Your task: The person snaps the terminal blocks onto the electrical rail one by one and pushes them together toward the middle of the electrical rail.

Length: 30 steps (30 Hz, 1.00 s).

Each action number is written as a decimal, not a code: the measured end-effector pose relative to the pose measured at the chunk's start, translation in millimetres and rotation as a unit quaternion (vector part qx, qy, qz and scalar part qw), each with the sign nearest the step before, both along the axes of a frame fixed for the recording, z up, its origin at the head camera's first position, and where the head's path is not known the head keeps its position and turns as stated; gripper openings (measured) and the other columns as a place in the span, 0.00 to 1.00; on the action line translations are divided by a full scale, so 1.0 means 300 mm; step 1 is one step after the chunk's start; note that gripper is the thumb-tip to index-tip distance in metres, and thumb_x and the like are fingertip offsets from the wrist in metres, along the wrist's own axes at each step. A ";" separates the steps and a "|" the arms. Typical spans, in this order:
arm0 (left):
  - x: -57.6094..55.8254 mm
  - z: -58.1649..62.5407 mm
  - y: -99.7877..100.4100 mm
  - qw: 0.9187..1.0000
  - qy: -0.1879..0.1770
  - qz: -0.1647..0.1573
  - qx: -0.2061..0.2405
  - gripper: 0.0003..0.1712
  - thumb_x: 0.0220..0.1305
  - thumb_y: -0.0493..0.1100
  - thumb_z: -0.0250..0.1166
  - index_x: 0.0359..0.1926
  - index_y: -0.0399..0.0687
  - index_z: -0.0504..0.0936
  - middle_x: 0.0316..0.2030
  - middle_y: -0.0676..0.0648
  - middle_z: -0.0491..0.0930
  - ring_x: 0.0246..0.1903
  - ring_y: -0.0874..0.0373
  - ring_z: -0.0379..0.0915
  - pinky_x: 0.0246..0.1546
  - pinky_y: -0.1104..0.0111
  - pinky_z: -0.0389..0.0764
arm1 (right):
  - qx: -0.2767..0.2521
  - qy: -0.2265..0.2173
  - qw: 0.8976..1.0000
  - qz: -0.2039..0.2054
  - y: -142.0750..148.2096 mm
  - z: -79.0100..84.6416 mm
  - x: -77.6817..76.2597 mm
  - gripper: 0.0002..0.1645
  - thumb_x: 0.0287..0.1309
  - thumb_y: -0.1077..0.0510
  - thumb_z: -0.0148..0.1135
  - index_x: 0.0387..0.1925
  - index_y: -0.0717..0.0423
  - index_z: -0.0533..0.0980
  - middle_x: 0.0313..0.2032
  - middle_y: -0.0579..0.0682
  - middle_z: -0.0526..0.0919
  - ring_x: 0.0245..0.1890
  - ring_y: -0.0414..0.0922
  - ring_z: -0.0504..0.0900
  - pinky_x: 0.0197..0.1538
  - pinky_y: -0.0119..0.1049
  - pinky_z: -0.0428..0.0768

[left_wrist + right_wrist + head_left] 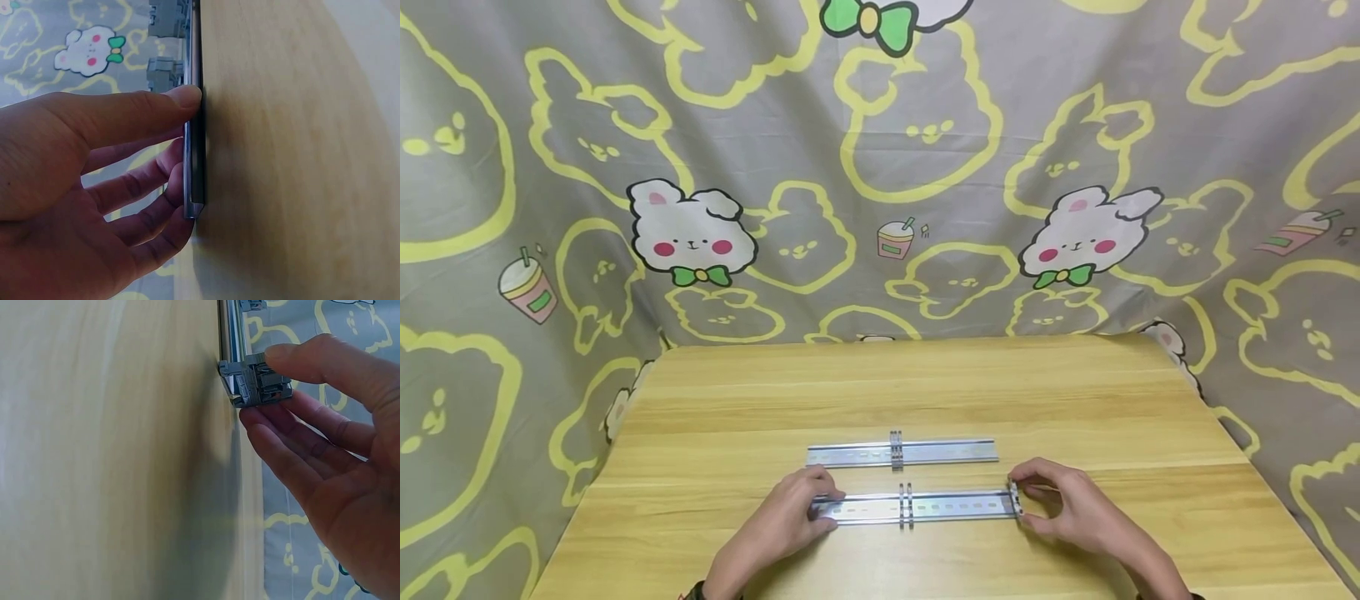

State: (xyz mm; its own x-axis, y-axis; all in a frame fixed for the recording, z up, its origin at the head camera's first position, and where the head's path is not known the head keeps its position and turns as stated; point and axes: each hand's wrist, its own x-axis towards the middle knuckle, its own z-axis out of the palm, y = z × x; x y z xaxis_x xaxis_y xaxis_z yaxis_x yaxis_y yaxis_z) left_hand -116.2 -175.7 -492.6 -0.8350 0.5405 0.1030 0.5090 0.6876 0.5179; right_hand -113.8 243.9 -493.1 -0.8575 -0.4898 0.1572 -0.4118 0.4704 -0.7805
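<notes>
A slotted metal DIN rail (958, 506) lies across the table in front of me, with two slim grey end clamps (906, 506) standing near its middle. My left hand (793, 510) grips the rail's left end, thumb on the near edge and fingers at the far edge. In the left wrist view, the thumb presses the rail's side (195, 150). My right hand (1067, 504) pinches another grey end clamp (257, 381) between thumb and fingers. That clamp sits right at the rail's right end, tilted slightly in the head view.
Behind the gripped rail lies a second DIN rail (947, 452), parallel to it, with grey clamps (896, 450) side by side near its middle. The wood-grain table (737, 392) ends at a patterned cloth (820, 275) at the back and sides.
</notes>
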 end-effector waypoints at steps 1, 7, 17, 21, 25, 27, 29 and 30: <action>0.000 0.001 0.000 1.000 0.002 -0.001 0.001 0.16 0.47 0.39 0.76 0.40 0.40 0.88 0.36 0.53 0.80 0.34 0.60 0.75 0.36 0.64 0.84 | 0.000 -0.005 1.000 -0.001 0.001 0.001 0.000 0.28 0.41 0.67 0.76 0.48 0.64 0.77 0.47 0.56 0.83 0.48 0.53 0.82 0.49 0.42 0.83; 0.002 0.003 0.000 1.000 0.003 -0.002 0.006 0.16 0.46 0.39 0.76 0.39 0.40 0.88 0.35 0.52 0.80 0.34 0.60 0.75 0.35 0.64 0.84 | -0.023 -0.052 0.998 -0.001 0.005 -0.004 -0.002 0.28 0.43 0.66 0.76 0.49 0.64 0.76 0.49 0.57 0.82 0.50 0.53 0.81 0.52 0.41 0.81; 0.001 -0.001 0.000 1.000 0.008 -0.003 0.006 0.16 0.46 0.39 0.76 0.39 0.41 0.89 0.36 0.52 0.81 0.34 0.60 0.75 0.36 0.63 0.83 | -0.050 -0.038 0.998 0.012 -0.032 -0.028 -0.007 0.29 0.40 0.71 0.75 0.48 0.66 0.76 0.47 0.58 0.82 0.48 0.53 0.82 0.50 0.41 0.82; 0.002 0.000 0.001 1.000 0.020 -0.005 0.008 0.16 0.45 0.38 0.76 0.39 0.40 0.89 0.35 0.52 0.81 0.34 0.59 0.76 0.36 0.63 0.84 | -0.051 -0.018 0.998 0.028 -0.059 -0.029 -0.009 0.28 0.41 0.70 0.75 0.48 0.66 0.76 0.46 0.58 0.83 0.47 0.53 0.83 0.50 0.41 0.82; 0.002 0.003 -0.001 1.000 0.011 -0.004 0.009 0.16 0.46 0.37 0.76 0.40 0.40 0.88 0.35 0.52 0.80 0.34 0.59 0.75 0.36 0.63 0.83 | -0.041 -0.004 0.999 0.032 -0.091 -0.024 -0.011 0.28 0.42 0.67 0.75 0.48 0.65 0.76 0.46 0.56 0.83 0.47 0.53 0.83 0.50 0.41 0.83; 0.002 0.003 -0.001 1.000 0.007 -0.004 0.010 0.16 0.46 0.37 0.76 0.40 0.40 0.88 0.35 0.52 0.80 0.34 0.59 0.76 0.36 0.63 0.83 | -0.030 0.002 0.999 0.031 -0.107 -0.019 -0.012 0.28 0.42 0.67 0.76 0.48 0.65 0.76 0.46 0.55 0.83 0.47 0.52 0.83 0.50 0.41 0.83; 0.001 0.002 -0.001 1.000 0.002 -0.002 0.009 0.16 0.46 0.38 0.76 0.40 0.40 0.88 0.36 0.52 0.80 0.34 0.59 0.75 0.36 0.63 0.83 | -0.020 0.008 0.999 0.030 -0.124 -0.016 -0.014 0.28 0.41 0.67 0.76 0.47 0.64 0.76 0.45 0.53 0.83 0.46 0.51 0.83 0.49 0.42 0.83; 0.000 0.001 0.000 1.000 0.000 -0.001 0.009 0.16 0.46 0.38 0.76 0.40 0.40 0.88 0.36 0.52 0.80 0.34 0.59 0.75 0.37 0.63 0.83 | -0.014 0.012 0.999 0.030 -0.132 -0.016 -0.015 0.28 0.41 0.66 0.76 0.47 0.64 0.76 0.45 0.52 0.83 0.46 0.50 0.83 0.49 0.42 0.84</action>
